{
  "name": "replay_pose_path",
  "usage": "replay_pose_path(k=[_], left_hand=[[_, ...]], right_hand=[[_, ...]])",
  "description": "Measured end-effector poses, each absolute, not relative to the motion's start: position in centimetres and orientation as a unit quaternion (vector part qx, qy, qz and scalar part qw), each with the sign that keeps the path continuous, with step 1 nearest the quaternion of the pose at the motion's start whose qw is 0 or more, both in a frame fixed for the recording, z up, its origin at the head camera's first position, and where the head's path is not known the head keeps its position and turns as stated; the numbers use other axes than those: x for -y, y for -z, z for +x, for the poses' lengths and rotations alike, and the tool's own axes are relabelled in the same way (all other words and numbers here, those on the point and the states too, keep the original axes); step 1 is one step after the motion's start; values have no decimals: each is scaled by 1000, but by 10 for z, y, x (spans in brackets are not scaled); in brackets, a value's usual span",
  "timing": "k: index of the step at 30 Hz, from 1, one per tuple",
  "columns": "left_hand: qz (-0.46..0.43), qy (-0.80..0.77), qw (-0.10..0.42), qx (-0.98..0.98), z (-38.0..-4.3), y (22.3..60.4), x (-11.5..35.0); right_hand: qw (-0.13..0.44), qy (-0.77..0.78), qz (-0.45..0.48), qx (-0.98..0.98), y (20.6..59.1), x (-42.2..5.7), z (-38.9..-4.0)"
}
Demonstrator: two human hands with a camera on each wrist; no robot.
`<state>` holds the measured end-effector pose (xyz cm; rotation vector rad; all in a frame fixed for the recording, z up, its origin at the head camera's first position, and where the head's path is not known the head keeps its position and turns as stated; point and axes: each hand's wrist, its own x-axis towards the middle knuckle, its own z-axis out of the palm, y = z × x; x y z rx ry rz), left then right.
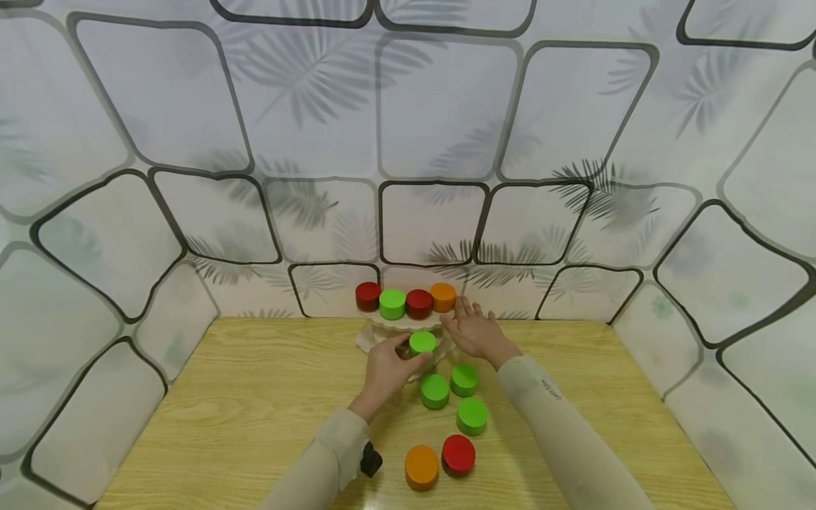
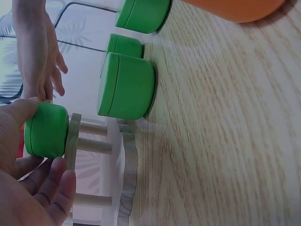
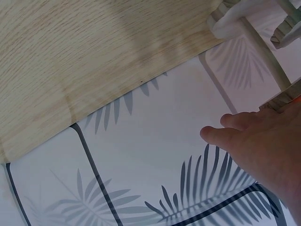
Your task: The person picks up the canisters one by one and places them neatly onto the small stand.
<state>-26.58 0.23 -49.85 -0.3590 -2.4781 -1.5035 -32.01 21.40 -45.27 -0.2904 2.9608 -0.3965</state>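
My left hand (image 1: 387, 370) pinches a green lidded jar (image 1: 423, 343) between thumb and fingers. In the left wrist view that jar (image 2: 49, 131) sits at or just above a tier of the small wooden stand (image 2: 73, 141); contact is hard to tell. The stand's pale lower tier (image 1: 368, 337) shows around the left hand. Several jars line its top tier: a dark red jar (image 1: 367, 297), a green one, another dark red one and an orange jar (image 1: 443, 297). Beside that orange jar, my right hand (image 1: 474, 333) extends its fingers at the stand's right end, holding nothing.
In front of the stand, three green jars (image 1: 472, 416) are on the wooden table (image 1: 255, 411). Nearer me are an orange jar (image 1: 421, 467) and a red jar (image 1: 458, 455). A patterned wall (image 1: 433, 219) rises right behind the stand.
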Motion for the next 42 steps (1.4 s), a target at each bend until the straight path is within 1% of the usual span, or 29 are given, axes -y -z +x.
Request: replay_pose_path(k=[11, 16, 22, 26, 33, 42], left_hand=[[-115, 480, 134, 859, -268, 503, -7], [-119, 493, 140, 851, -268, 504, -7], [-125, 540, 124, 823, -264, 507, 0], [-125, 545, 113, 821, -263, 507, 3], [-111, 488, 113, 858, -263, 503, -1], [-90, 435, 136, 886, -267, 500, -9]], right_hand=[[67, 133, -97, -984, 450, -213, -318], [65, 132, -98, -984, 450, -213, -318], [64, 132, -99, -984, 449, -212, -318], [66, 135, -98, -984, 450, -212, -318], [73, 138, -97, -983, 452, -214, -318], [74, 136, -97, -983, 451, -214, -319]])
